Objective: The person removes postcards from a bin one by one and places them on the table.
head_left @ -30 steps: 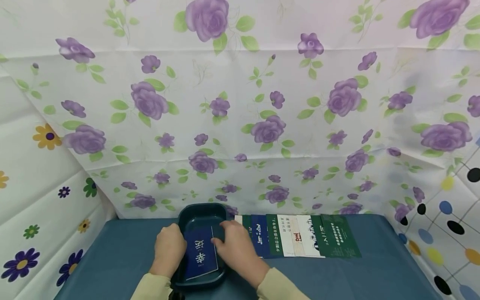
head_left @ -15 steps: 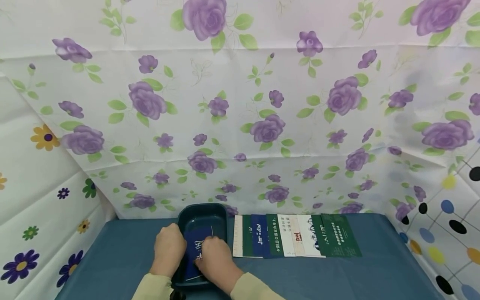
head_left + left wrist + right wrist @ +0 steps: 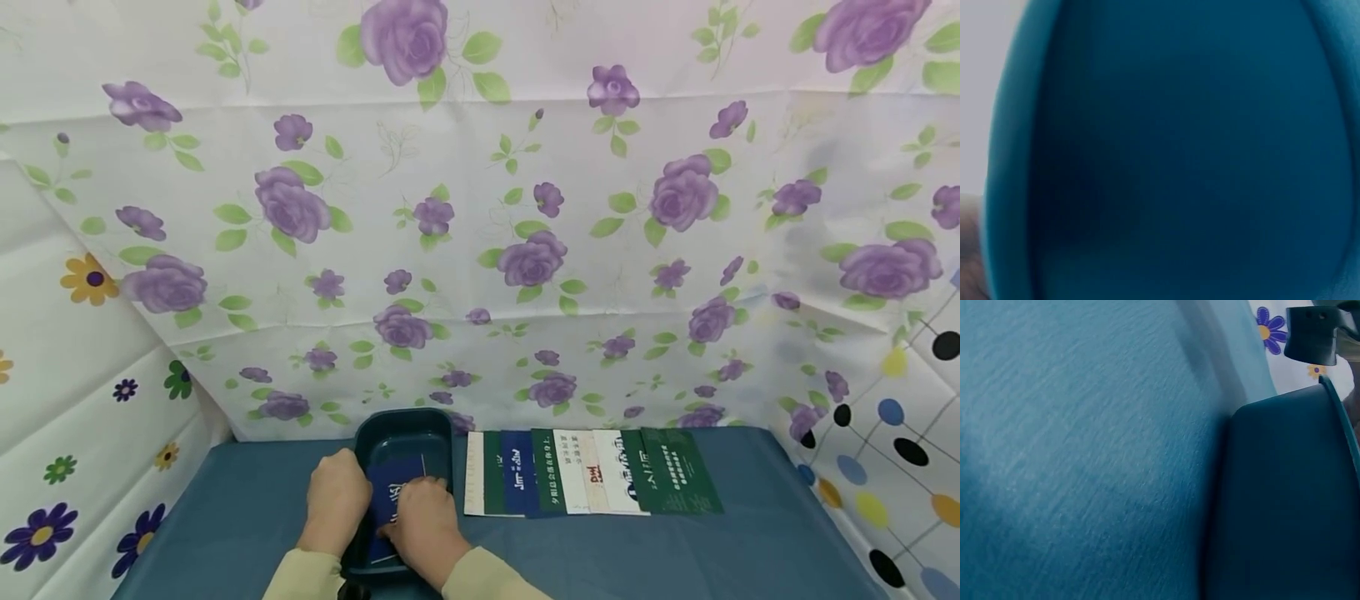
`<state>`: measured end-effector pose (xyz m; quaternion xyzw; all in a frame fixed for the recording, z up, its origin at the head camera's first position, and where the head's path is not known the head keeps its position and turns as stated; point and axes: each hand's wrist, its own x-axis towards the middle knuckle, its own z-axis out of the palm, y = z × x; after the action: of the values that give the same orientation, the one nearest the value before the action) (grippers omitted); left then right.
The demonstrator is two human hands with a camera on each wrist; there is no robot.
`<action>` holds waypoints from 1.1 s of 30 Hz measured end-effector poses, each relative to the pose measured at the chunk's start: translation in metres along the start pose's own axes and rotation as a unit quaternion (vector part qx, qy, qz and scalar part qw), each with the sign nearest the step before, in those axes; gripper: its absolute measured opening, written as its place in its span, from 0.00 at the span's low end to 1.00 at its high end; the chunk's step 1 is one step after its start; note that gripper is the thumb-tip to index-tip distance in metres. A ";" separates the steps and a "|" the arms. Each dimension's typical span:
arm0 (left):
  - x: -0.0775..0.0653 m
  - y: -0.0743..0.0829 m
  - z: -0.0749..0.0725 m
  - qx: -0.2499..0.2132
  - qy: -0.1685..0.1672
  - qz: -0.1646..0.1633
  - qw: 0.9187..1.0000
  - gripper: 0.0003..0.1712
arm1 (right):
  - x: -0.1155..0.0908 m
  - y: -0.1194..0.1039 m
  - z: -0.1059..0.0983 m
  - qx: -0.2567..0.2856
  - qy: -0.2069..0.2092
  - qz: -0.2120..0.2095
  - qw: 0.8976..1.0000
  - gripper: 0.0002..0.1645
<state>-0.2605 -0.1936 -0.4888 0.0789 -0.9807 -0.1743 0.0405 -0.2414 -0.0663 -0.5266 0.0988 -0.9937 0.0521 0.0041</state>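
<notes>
A dark teal plastic tray stands left of the table's middle in the head view; its side wall fills the left wrist view. My left hand grips its left rim with curled fingers. Inside the tray lies a dark blue card with white characters. My right hand is over the card's right part, thumb toward the left; its fingertips are partly hidden, so whether they pinch or press the card is unclear. The tray's outer wall shows in the right wrist view.
An overlapping row of green, blue and white printed cards lies right of the tray. Teal cloth covers the table. A floral curtain rises behind, with patterned sheets on both sides. A black device is at my left wrist.
My right hand has moved left from the tray's right rim onto the blue card, then slightly further down and left. My left hand stays on the rim.
</notes>
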 end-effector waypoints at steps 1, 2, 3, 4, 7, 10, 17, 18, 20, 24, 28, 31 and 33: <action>0.000 0.000 0.000 0.000 0.001 0.000 1.000 0.03 | 0.000 0.000 0.000 -0.004 0.002 -0.001 1.000 0.53; 0.000 0.000 0.001 0.001 0.003 0.002 1.000 0.03 | 0.000 0.000 0.001 -0.010 0.004 -0.003 1.000 0.53; 0.000 0.000 0.001 0.002 0.003 0.004 1.000 0.03 | 0.000 0.001 0.002 -0.016 0.006 -0.006 1.000 0.53; 0.000 0.000 0.002 0.002 0.003 0.005 1.000 0.03 | 0.000 0.001 0.002 -0.019 0.007 -0.007 1.000 0.52; 0.000 -0.001 0.003 0.004 0.002 0.008 1.000 0.03 | 0.000 0.000 0.003 -0.034 0.010 -0.009 0.999 0.49; -0.001 -0.001 0.003 0.006 0.005 0.009 1.000 0.03 | -0.001 -0.002 0.003 -0.031 0.010 0.000 0.999 0.46; 0.000 -0.001 0.002 0.005 0.020 0.013 1.000 0.02 | -0.001 -0.004 0.000 -0.019 0.025 0.013 0.999 0.47; 0.000 -0.001 0.002 0.005 0.021 0.015 1.000 0.02 | -0.001 -0.004 0.000 -0.020 0.033 0.009 0.999 0.46; 0.000 -0.001 0.002 0.007 0.020 0.016 1.000 0.02 | -0.001 -0.003 0.000 -0.026 0.054 0.001 0.998 0.45; 0.000 0.000 0.003 0.012 0.025 0.019 0.999 0.02 | -0.002 -0.003 0.001 -0.046 0.090 -0.008 0.995 0.46; 0.000 0.001 0.005 0.019 0.029 0.022 0.999 0.02 | 0.000 -0.003 0.003 -0.074 0.126 -0.002 0.989 0.39; 0.001 0.000 0.007 0.023 0.033 0.023 0.999 0.02 | 0.001 -0.002 0.005 -0.092 0.168 0.000 0.981 0.26; 0.001 0.000 0.008 0.025 0.035 0.022 0.999 0.02 | 0.001 0.000 0.003 -0.088 0.192 -0.005 0.978 0.18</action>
<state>-0.2626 -0.1912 -0.4966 0.0642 -0.9842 -0.1460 0.0770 -0.2426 -0.0664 -0.5300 0.0913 -0.9747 -0.0176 0.2033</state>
